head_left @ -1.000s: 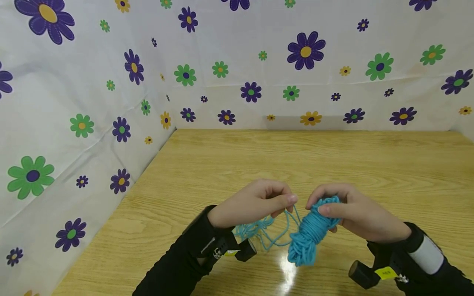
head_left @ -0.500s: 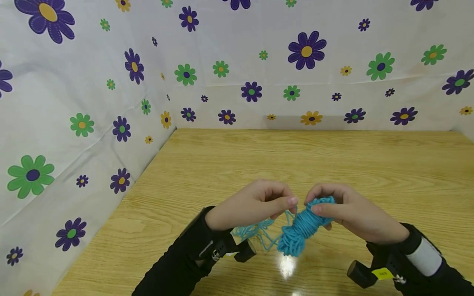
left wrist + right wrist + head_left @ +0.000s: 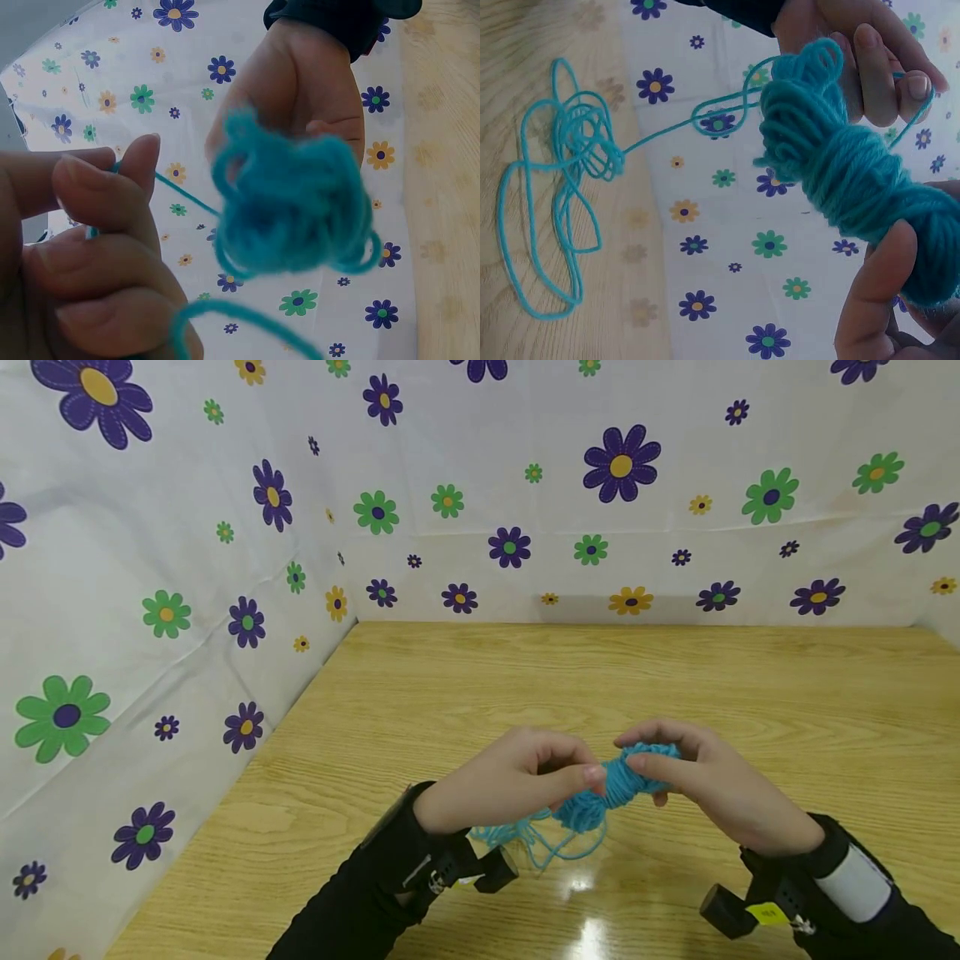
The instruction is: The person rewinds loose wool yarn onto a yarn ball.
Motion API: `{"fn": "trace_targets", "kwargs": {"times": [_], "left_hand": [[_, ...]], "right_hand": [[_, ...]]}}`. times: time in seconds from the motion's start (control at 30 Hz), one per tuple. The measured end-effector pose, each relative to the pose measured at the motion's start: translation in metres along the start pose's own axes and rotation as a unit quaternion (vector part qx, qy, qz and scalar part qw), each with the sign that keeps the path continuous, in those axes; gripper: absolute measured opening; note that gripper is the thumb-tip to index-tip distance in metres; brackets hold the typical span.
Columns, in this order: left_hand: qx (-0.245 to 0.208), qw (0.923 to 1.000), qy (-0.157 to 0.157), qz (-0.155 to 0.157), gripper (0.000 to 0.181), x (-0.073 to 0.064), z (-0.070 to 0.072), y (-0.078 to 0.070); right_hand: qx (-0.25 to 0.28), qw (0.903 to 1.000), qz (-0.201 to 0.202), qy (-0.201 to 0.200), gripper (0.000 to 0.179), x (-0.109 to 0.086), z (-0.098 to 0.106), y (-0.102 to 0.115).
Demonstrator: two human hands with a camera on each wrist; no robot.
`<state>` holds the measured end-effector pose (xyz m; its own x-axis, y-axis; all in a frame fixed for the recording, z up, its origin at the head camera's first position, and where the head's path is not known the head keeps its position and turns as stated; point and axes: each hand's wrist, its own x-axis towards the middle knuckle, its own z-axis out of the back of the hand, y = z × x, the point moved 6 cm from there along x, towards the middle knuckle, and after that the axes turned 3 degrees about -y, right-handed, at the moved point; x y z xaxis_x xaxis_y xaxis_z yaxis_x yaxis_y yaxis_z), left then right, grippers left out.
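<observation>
A blue skein of yarn (image 3: pixel 622 781), wound tight round its middle with looped ends, is held above the table by my right hand (image 3: pixel 705 785). In the right wrist view the thumb presses one end of the skein (image 3: pixel 855 176). My left hand (image 3: pixel 517 781) pinches a strand of the same yarn between thumb and forefinger. That strand (image 3: pixel 184 193) runs taut to the skein in the left wrist view. Loose yarn (image 3: pixel 585 142) lies in a tangle of loops on the table, joined to the skein by a strand. In the head view the left hand partly hides the skein.
A wooden table (image 3: pixel 450 693) stretches beneath both hands. White cloth with printed flowers (image 3: pixel 480 485) hangs at the back and along the left side. Each black sleeve carries a wrist camera, the left one (image 3: pixel 497 870) just over the loose yarn.
The skein has swung from steeply slanted to nearly level, its lower end moving left and up behind the left hand. The right hand has turned slightly with it; the left hand has barely moved.
</observation>
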<state>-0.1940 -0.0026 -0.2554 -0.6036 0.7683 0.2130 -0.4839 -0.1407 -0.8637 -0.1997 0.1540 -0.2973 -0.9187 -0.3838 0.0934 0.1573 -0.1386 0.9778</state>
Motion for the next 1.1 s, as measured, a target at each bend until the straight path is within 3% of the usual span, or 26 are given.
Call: {"fn": "trace_targets", "kwargs": {"times": [0.13,0.4,0.73,0.87,1.1], "left_hand": [[-0.001,1.0000,0.000,-0.004,0.018,0.000,0.000,0.000],[-0.001,0.9999,0.000,-0.010,0.019,-0.001,-0.001,0.000],[0.015,0.9999,0.002,-0.005,0.021,0.000,-0.003,0.002],[0.019,0.9998,0.002,0.007,0.022,0.000,-0.003,0.004],[0.027,0.9992,0.001,0.030,0.024,0.002,-0.004,0.008]], "right_hand": [[-0.008,0.9994,0.001,-0.033,0.025,0.001,0.003,-0.001],[0.013,0.9976,0.030,-0.061,0.024,0.000,0.005,0.002],[0.086,0.9912,0.056,-0.085,0.012,0.000,0.008,0.003],[0.146,0.9824,0.076,-0.089,0.010,0.001,0.010,0.003],[0.271,0.9548,0.102,-0.068,0.017,0.000,0.013,0.004]]}}
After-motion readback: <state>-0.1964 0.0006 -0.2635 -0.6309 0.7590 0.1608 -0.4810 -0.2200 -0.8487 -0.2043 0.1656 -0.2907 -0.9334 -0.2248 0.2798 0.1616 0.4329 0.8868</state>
